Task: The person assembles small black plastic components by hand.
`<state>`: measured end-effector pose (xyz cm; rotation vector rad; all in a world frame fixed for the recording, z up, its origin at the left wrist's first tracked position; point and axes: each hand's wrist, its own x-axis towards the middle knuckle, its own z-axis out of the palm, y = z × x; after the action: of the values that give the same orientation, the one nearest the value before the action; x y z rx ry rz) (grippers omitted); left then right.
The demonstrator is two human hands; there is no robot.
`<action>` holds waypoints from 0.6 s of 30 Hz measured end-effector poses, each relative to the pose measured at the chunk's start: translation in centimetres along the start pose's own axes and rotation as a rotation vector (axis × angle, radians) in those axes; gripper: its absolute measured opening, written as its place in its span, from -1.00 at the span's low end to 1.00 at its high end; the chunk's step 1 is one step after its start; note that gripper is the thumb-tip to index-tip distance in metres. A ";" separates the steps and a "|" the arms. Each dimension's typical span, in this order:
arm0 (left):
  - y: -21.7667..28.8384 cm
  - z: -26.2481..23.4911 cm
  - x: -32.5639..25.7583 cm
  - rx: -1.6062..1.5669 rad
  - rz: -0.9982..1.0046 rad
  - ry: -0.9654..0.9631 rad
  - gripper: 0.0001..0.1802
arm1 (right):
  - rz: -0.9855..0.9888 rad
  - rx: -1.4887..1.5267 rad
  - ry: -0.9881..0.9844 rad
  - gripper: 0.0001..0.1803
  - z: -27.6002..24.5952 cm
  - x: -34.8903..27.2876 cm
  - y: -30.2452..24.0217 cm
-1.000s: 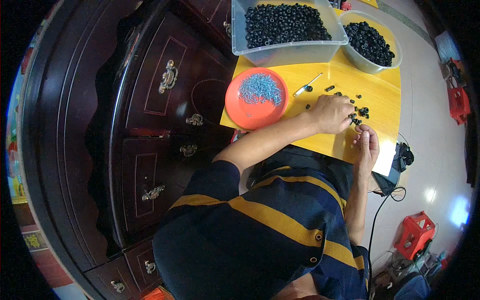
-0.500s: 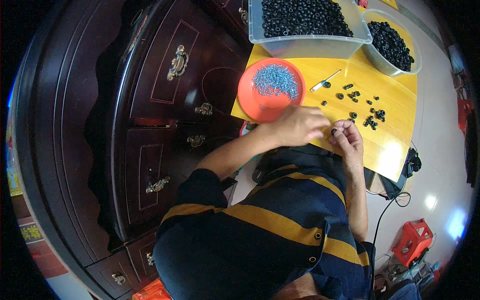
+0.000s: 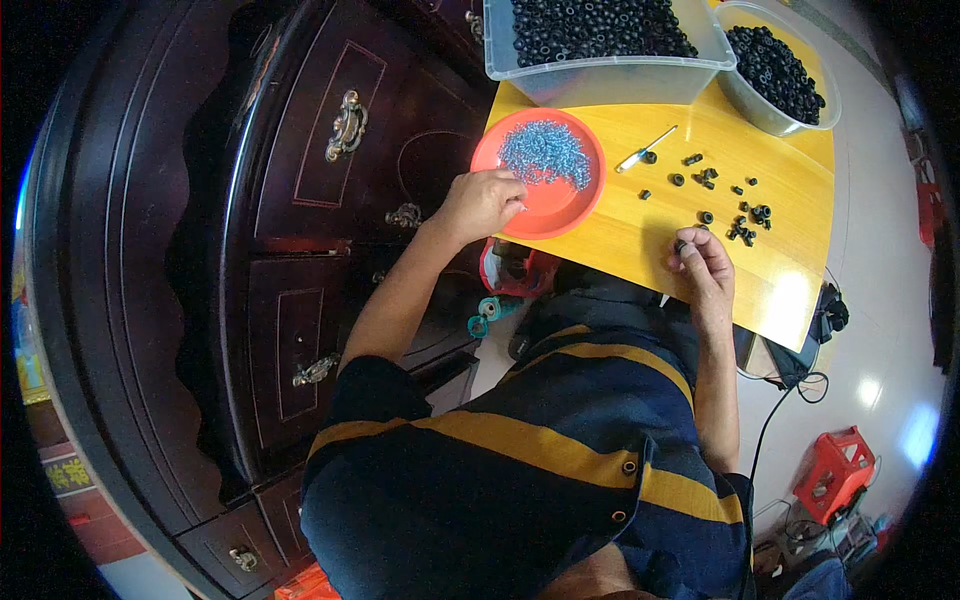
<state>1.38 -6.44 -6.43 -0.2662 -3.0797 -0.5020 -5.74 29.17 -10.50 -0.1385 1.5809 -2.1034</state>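
Note:
A red-orange plate (image 3: 555, 217) holds a heap of tiny silvery-blue pieces (image 3: 545, 152), probably screws. Over the plate's near-left rim is my left hand (image 3: 480, 207), its fingertips pinched together; what they hold, if anything, is too small to make out. My right hand (image 3: 708, 272), at the table's near edge, grips a small black ring-like part (image 3: 682, 246) between thumb and fingers. Beyond it, several loose black parts (image 3: 707, 178) lie scattered on the yellow table (image 3: 650, 225). A screwdriver (image 3: 645, 150) with a pale handle rests just right of the plate.
A clear plastic bin (image 3: 620, 82) and a round clear tub (image 3: 790, 122), both full of black parts, stand along the far side. Dark wooden drawers (image 3: 330, 180) rise at the left. On the floor at right are a red stool (image 3: 835, 475) and a black cable (image 3: 765, 440).
My left hand has moved left, away from my right hand, to the plate's rim. My right hand keeps its grip on the black part and has shifted slightly right.

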 end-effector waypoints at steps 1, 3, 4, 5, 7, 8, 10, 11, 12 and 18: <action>-0.1 0.0 0.1 0.012 0.002 -0.014 -0.88 | -0.010 0.006 -0.005 -0.83 0.0 0.0 0.0; 0.3 0.0 0.0 0.044 -0.019 -0.052 -0.88 | -0.013 0.005 0.005 -0.83 0.2 -0.1 0.1; 0.5 -0.1 0.0 0.077 -0.044 -0.092 -0.87 | -0.012 0.007 0.012 -0.83 0.2 -0.1 0.2; 0.5 -0.1 0.0 0.079 -0.042 -0.091 -0.87 | -0.015 0.007 0.013 -0.83 0.1 -0.1 0.3; 0.7 -0.1 -0.1 0.107 -0.043 -0.094 -0.86 | -0.060 0.042 -0.046 -0.83 -0.3 0.0 0.6; 0.7 -0.1 -0.1 0.108 -0.042 -0.093 -0.86 | -0.062 0.041 -0.046 -0.83 -0.2 -0.1 0.5; 0.9 0.0 -0.2 0.072 -0.005 -0.022 -0.87 | -0.040 0.022 -0.021 -0.83 0.0 -0.2 0.4; 0.9 0.1 -0.2 0.072 -0.005 -0.020 -0.87 | -0.041 0.021 -0.022 -0.83 -0.1 -0.2 0.5; 1.0 0.2 -0.1 0.084 0.005 -0.021 -0.87 | -0.052 0.030 -0.028 -0.83 -0.1 -0.2 0.6; 0.3 0.5 -0.1 0.110 0.013 -0.017 -0.87 | -0.057 -0.009 -0.022 -0.82 0.1 -0.2 0.4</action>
<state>1.55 -5.99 -6.85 -0.2899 -3.1063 -0.3305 -5.35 29.12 -10.79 -0.2119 1.5913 -2.1309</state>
